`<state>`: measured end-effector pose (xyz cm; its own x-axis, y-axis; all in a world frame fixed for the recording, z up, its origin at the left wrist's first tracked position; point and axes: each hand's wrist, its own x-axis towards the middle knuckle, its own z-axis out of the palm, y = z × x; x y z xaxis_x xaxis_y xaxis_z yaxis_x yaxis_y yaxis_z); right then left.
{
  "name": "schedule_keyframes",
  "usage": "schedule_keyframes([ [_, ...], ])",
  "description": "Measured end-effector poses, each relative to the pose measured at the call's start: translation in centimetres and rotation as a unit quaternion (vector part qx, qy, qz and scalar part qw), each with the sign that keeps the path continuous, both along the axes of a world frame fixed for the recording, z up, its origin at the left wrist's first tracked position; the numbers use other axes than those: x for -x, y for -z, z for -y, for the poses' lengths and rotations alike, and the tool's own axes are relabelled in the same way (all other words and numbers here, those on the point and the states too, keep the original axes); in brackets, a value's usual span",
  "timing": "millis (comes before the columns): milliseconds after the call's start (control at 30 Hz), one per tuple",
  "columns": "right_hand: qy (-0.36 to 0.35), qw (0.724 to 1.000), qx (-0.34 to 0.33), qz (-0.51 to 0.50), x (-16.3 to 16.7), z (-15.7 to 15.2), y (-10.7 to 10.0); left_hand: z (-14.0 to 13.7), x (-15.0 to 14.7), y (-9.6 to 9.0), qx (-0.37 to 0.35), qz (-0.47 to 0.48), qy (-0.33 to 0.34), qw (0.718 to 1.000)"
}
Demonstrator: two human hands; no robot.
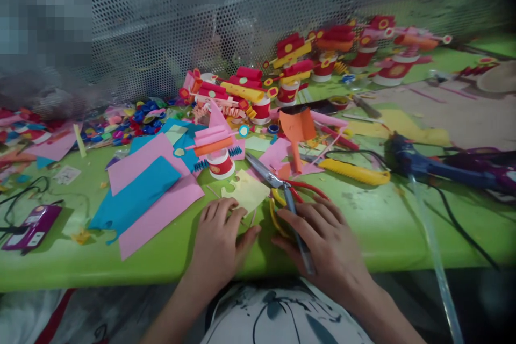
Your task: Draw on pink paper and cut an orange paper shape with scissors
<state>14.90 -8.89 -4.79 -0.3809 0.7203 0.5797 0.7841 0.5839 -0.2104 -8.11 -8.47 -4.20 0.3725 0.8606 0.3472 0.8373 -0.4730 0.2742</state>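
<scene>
- Head view: the left hand (220, 234) lies loosely spread, fingertips at the pale yellow paper (252, 193) on the green table (387, 250).
- The right hand (328, 236) curls over a slim grey tool (289, 198); whether it grips, I cannot tell.
- Scissors (273, 178) lie just beyond, near a red-and-white cup (221, 164).

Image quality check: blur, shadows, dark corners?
Head view: scissors fairly crisp, paper model at back right softer; head view: soft shadow on green table between left hand and right hand; head view: upper-right corner falls to black; head view: pixelated blocks cover upper left.
</scene>
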Motion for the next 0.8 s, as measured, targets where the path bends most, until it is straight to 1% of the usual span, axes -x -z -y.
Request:
schedule_keyframes([
  [100,0.003,1.0,0.009,-0.008,-0.1,0.0,0.2,-0.2,0.1,0.2,-0.009,0.015,-0.029,0.999],
  [233,-0.001,1.0,0.005,-0.013,-0.4,0.0,0.5,-0.4,0.4,0.5,-0.025,0.033,-0.069,0.997],
  [333,0.009,1.0,0.0,-0.007,-0.7,0.0,0.3,-0.5,0.6,0.7,-0.039,0.031,-0.088,0.995],
  [533,0.057,0.998,-0.009,0.004,-2.0,-0.3,0.2,-0.1,0.7,0.9,-0.061,0.003,-0.127,0.99],
  [633,0.092,0.996,-0.014,0.005,-3.0,-0.6,0.4,0.2,0.7,0.6,-0.069,-0.001,-0.143,0.987],
  [700,0.118,0.993,-0.024,0.007,-3.5,-0.8,0.6,0.3,0.7,0.3,-0.089,-0.003,-0.159,0.983],
  [767,0.138,0.99,-0.039,0.008,-3.8,-1.0,0.7,0.3,0.4,-0.2,-0.121,-0.004,-0.158,0.98],
  [800,0.144,0.988,-0.046,0.009,-3.8,-1.1,0.8,0.2,0.2,-0.4,-0.13,-0.006,-0.144,0.981],
])
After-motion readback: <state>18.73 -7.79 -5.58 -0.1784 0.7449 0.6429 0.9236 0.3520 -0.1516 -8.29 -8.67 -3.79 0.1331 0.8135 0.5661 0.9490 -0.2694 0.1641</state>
